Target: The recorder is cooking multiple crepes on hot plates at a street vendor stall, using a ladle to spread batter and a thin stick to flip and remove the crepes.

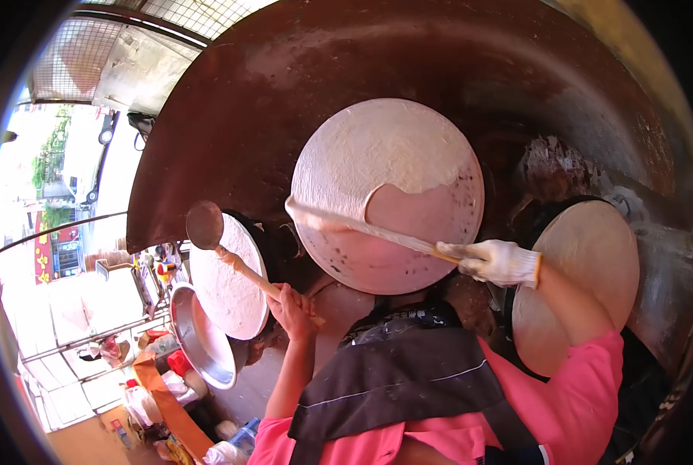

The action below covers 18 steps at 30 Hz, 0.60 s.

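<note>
A round griddle [422,232] lies in front of me, with pale batter [387,145] spread over its far and left parts. The batter has a ragged inner edge, and the near right surface is bare with dark specks. My right hand [492,263], in a white knitted glove, grips a long batter-coated spreader [358,224] that reaches across the griddle to its left rim. In my bare left hand [293,313] is the wooden handle of a ladle [204,224]. The ladle's dark round bowl hangs over the edge of a left griddle [230,285] covered in white batter.
To my right is another round griddle [579,285] with a pale surface. A metal basin [186,325] of pale liquid stands at lower left. A curved dark brown hood [323,58] wraps the far side. Bags and containers [172,383] sit beyond the basin, near a bright street.
</note>
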Tool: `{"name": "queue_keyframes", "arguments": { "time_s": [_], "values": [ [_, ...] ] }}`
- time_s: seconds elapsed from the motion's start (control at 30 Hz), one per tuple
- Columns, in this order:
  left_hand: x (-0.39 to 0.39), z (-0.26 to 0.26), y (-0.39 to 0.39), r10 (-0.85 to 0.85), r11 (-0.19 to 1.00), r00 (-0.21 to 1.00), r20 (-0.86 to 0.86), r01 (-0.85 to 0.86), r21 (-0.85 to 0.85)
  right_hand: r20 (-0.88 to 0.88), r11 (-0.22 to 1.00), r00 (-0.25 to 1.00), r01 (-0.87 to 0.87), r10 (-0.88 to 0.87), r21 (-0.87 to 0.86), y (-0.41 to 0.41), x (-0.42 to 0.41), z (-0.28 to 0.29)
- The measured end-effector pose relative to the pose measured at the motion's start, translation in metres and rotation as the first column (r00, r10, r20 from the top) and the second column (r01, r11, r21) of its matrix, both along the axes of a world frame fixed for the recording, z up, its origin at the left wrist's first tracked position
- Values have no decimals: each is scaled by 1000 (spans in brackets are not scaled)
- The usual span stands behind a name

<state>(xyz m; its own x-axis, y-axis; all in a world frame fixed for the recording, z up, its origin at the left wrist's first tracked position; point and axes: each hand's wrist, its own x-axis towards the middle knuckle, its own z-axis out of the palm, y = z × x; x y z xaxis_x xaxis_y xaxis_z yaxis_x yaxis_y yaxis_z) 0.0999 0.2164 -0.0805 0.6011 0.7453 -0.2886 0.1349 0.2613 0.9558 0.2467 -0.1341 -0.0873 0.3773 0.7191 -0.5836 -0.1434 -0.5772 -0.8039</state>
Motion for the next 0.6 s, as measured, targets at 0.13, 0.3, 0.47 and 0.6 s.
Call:
{"name": "queue_keyframes", "arguments": {
  "time_s": [0.13,0.3,0.47,0.6],
  "values": [
    [3,-3,-2,-20,1000,1000,12,20,-2,-166,943,937,323,-308,77,3,9,14],
    [9,-5,-6,-23,1000,1000,-20,22,-21,-59,984,995,73,-83,-162,29,42,39],
    [0,-2,-11,-13,1000,1000,1,13,-29,-298,997,953,69,-58,25,-54,37,25],
    [-11,-3,-15,-25,1000,1000,-15,25,-18,-169,971,962,230,-216,68,-29,42,14]
  ]
}}
